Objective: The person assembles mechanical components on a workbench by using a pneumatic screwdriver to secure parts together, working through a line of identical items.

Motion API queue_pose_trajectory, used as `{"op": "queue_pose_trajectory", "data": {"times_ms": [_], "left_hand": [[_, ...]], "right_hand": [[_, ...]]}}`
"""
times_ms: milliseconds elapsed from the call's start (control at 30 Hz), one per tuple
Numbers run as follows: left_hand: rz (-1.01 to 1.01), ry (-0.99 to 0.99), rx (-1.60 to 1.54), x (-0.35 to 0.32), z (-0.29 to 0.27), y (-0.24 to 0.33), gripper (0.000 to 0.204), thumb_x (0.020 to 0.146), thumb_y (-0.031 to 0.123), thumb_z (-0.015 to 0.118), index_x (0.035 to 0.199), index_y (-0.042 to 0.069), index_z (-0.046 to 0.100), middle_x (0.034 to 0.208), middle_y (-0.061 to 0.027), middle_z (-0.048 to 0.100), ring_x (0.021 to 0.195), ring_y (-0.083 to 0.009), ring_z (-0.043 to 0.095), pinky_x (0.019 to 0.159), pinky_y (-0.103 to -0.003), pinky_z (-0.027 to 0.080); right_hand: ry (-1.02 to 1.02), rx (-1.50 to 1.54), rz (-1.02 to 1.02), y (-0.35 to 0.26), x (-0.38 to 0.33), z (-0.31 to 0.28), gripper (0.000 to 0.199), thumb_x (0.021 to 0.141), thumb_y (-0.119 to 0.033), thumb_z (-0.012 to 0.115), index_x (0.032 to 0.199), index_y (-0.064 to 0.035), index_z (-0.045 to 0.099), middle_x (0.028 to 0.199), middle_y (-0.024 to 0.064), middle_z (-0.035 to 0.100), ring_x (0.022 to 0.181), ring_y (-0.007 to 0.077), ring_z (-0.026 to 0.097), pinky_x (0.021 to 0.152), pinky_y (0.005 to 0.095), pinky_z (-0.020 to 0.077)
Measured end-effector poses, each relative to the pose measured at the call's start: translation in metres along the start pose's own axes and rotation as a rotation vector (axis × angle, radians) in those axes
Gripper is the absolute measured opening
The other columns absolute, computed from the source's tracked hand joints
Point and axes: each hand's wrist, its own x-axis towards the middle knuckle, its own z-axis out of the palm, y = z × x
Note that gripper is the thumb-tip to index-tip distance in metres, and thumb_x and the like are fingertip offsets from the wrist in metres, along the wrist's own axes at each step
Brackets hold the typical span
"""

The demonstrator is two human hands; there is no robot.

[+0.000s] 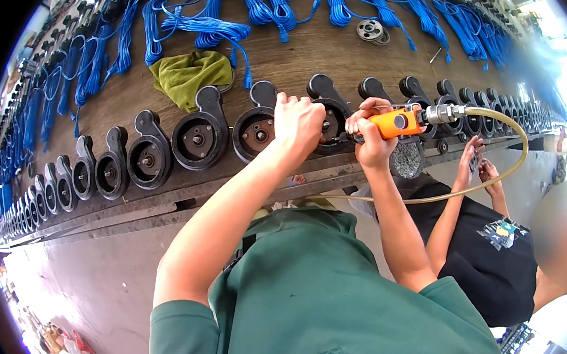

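My right hand (372, 132) is closed around an orange air tool (397, 123). Its dark nose points left, toward the open round face of a black housing (330, 115). From the tool's metal coupling a yellowish hose (520, 149) loops down and back to the left. Curled into a fist, my left hand (299, 123) lies against that housing's left side. Whatever its fingers hold is hidden. Just left of the fist stands another housing (239, 137), with a metal stud at its centre.
Many similar black housings (199, 140) line the bench edge (166, 217) on both sides. Behind them lie a green cloth (190, 77), bundled blue cables (217, 31) and metal discs (370, 31). A grey rough-textured round piece (407, 159) sits below the tool. A co-worker in black (478, 247) is close at right.
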Motion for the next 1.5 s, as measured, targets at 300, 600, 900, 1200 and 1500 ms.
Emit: {"op": "queue_pose_trajectory", "data": {"times_ms": [300, 600, 900, 1200, 1500], "left_hand": [[0.028, 0.031, -0.028, -0.002, -0.002, -0.002, 0.025, 0.062, 0.026, 0.085, 0.077, 0.009, 0.074, 0.082, -0.012, 0.071, 0.089, -0.0291, 0.067, 0.092, -0.044, 0.041], [0.012, 0.069, -0.033, -0.003, 0.003, -0.002, 0.014, 0.065, 0.019, 0.08, 0.073, 0.01, 0.072, 0.078, -0.0117, 0.07, 0.086, -0.0291, 0.068, 0.089, -0.043, 0.041], [0.004, 0.0, -0.098, -0.003, 0.0, -0.01, 0.025, 0.066, 0.025, 0.083, 0.085, 0.012, 0.074, 0.094, -0.0092, 0.069, 0.102, -0.0283, 0.062, 0.091, -0.042, 0.042], [-0.528, -0.03, -1.146, -0.109, 0.024, 0.041, 0.051, 0.087, 0.033, 0.076, 0.115, -0.005, 0.057, 0.103, -0.0155, 0.065, 0.082, -0.0193, 0.064, 0.069, -0.033, 0.055], [-0.854, -0.111, -1.703, -0.065, 0.035, 0.042, 0.06, 0.091, 0.041, 0.071, 0.116, -0.005, 0.043, 0.103, -0.0183, 0.06, 0.081, -0.0208, 0.064, 0.068, -0.033, 0.055]], "right_hand": [[-0.154, -0.124, 0.036, 0.003, -0.007, 0.003, 0.021, 0.084, 0.002, 0.053, 0.104, -0.0011, 0.049, 0.078, 0.0061, 0.055, 0.067, 0.0133, 0.053, 0.066, 0.029, 0.048], [-0.163, -0.156, 0.003, 0.015, -0.01, -0.002, 0.021, 0.084, 0.0, 0.055, 0.104, -0.0016, 0.049, 0.079, 0.006, 0.054, 0.07, 0.0144, 0.054, 0.068, 0.0286, 0.0474], [-0.152, -0.212, -0.029, 0.004, 0.0, 0.004, 0.023, 0.082, 0.001, 0.054, 0.104, 0.0022, 0.05, 0.078, 0.0072, 0.054, 0.065, 0.0154, 0.054, 0.066, 0.03, 0.049], [-0.054, -0.042, -0.015, 0.014, 0.048, 0.003, 0.029, 0.083, 0.005, 0.053, 0.112, 0.0014, 0.051, 0.074, 0.0064, 0.056, 0.063, 0.014, 0.053, 0.065, 0.0307, 0.048], [-0.085, 0.017, -0.013, 0.025, 0.057, 0.006, 0.028, 0.082, 0.005, 0.051, 0.11, 0.0018, 0.051, 0.072, 0.0055, 0.055, 0.062, 0.0141, 0.053, 0.063, 0.0311, 0.048]]}}
